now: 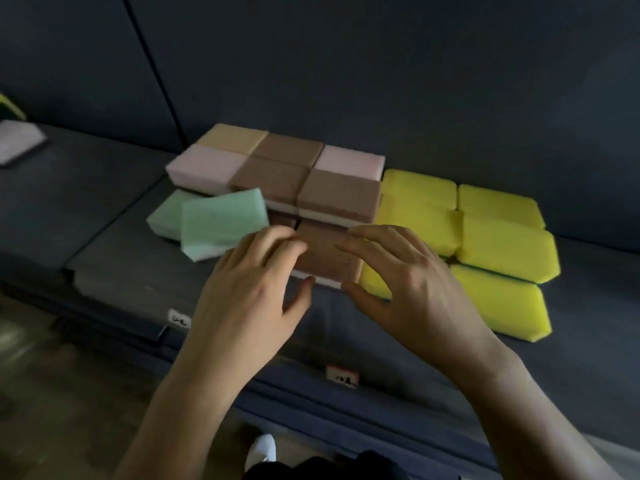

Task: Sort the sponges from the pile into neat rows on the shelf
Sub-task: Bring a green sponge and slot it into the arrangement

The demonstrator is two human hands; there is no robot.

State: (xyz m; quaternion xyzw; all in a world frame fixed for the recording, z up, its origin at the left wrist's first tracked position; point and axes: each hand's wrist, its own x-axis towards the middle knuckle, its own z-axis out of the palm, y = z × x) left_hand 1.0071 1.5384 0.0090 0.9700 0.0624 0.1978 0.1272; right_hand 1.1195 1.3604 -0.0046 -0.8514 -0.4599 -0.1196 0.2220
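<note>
The left grip [249,285] is curling round the front brown sponge [325,256]. The right grip [408,282] is hovering open over its right side.

Nothing legible: white tag [179,319] and red-edged tag [343,377] on the cushion [381,341] edge (marks too blurred).

The scene is looking dim and soft, with motion blur smearing the floor [41,341] at the left edge; the yellow sponges [502,247] are glowing brightest.
</note>
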